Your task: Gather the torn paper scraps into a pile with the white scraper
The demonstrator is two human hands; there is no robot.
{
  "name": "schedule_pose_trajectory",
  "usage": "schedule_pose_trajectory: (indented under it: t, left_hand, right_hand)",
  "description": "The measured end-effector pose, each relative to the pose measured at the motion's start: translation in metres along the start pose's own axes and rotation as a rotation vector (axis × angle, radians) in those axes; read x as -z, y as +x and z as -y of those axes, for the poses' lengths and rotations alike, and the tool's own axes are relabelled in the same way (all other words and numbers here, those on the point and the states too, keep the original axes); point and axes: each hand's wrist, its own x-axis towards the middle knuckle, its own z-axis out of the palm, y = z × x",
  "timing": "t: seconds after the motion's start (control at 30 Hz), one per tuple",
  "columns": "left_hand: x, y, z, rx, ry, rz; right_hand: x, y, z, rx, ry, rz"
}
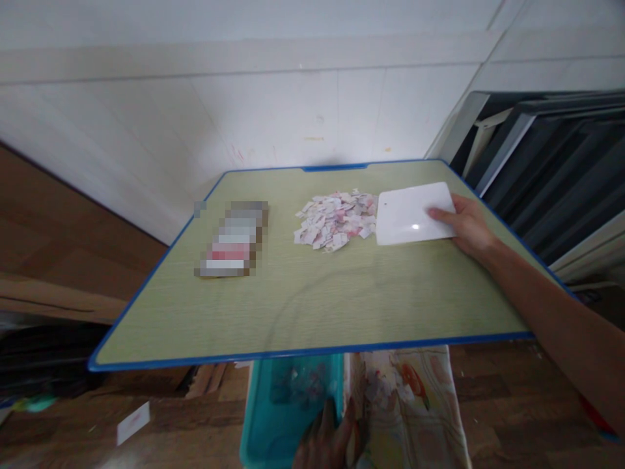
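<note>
1. Your right hand (463, 225) is closed on a white board (414, 215), thumb on top and the other fingers tucked beneath its edge.
2. The board is thin, smooth and glossy, nearly rectangular with rounded corners, and has a small hole at the end away from that hand.
3. Left of your right hand, just beyond the board, the paper scraps (334, 223) lie in a loose, low heap: small, flat, angular bits, mostly white with pink and grey patches.
4. Under your right hand is a pale green table (390, 299) with faint grain and a blue rim.
5. Your left hand (322, 440) is low, fingers slightly parted, beside a teal plastic tub (261, 410); you cannot tell whether it grips anything.
6. Right of it hangs a printed cloth (405, 423), creased, with more scraps on it.
</note>
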Motion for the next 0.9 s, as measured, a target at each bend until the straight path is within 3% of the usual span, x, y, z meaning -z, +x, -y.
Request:
schedule_pose_trajectory:
  t: [0.07,0.3,0.5,0.67,0.9]
  left_hand:
    - [0.003,0.000,-0.001,-0.006,0.013,-0.028]
    - [0.001,-0.001,-0.002,0.023,0.001,-0.047]
    - [-0.002,-0.001,0.001,-0.030,0.000,-0.077]
    - [0.000,-0.001,-0.001,-0.006,0.020,-0.121]
    - [0.004,-0.002,-0.001,0.017,-0.025,-0.110]
  right_hand:
    - [-0.002,-0.002,0.002,0.007,-0.027,0.031]
    - [0.003,0.005,-0.007,0.167,-0.069,-0.173]
    - [-0.003,-0.001,-0.002,0.096,-0.062,-0.040]
    - [-0.003,-0.003,0.002,0.125,-0.028,-0.086]
    - [-0.007,-0.007,0.003,0.063,-0.065,-0.001]
